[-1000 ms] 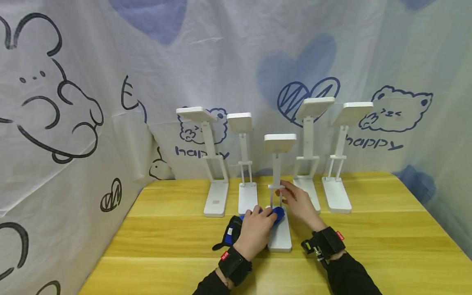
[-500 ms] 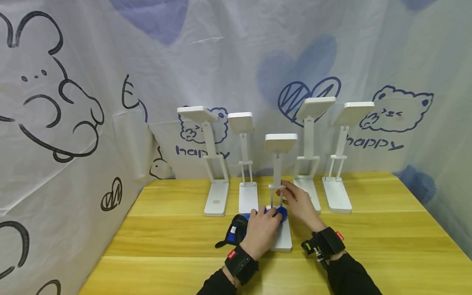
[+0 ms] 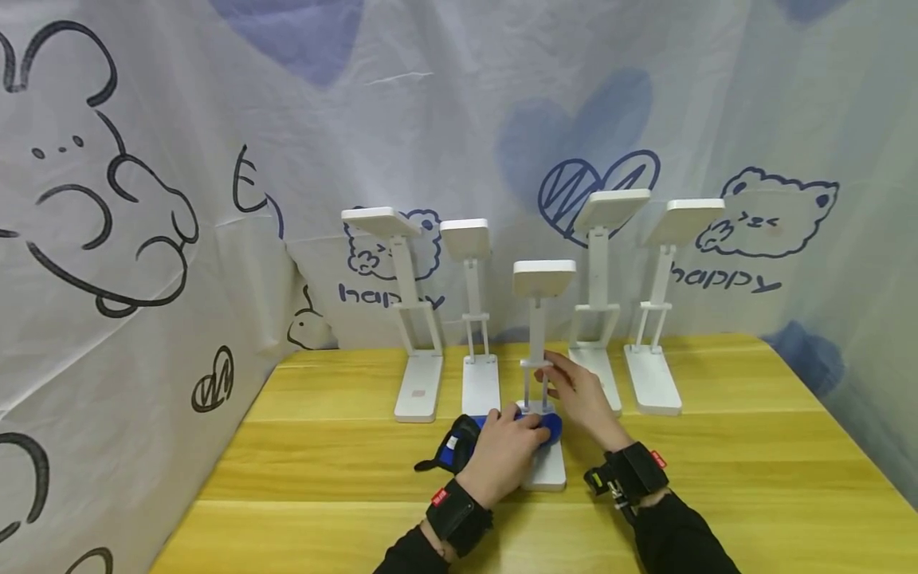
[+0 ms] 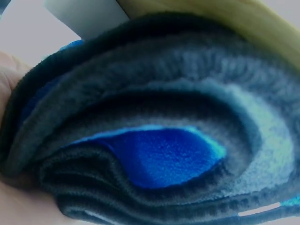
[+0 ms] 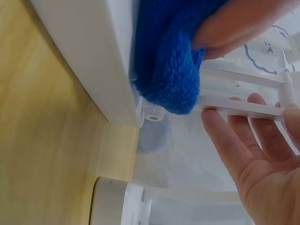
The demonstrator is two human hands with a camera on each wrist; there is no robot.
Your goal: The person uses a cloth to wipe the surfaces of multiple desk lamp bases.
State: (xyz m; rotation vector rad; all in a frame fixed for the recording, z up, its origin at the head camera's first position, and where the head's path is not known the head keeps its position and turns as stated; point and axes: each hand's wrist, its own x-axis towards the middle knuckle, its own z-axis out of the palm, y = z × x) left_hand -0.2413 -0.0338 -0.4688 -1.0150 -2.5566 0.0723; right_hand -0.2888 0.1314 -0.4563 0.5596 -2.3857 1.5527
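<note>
While wood grain runs across your yellow worktop [image 3: 344, 462], you have one blue cloth [image 3: 551, 427], plush, folded, dark-edged; one smooth white stand [image 3: 537, 327], slab-headed, twin-rodded. Your left hand [image 3: 502, 451]: fingers bent, grip holding the cloth against the stand's base [image 3: 547, 473]. Your right hand [image 3: 584, 396]: grip narrow round the stand's rods [image 3: 527, 389]. Stand: upright, foremost of five.

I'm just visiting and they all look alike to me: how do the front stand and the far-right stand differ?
The front stand is nearer the person; the far-right stand is farther back. The right hand holds the front stand, and the left hand holds a blue cloth against it; neither hand touches the far-right stand. Both are white, with a flat base and top plate.
</note>
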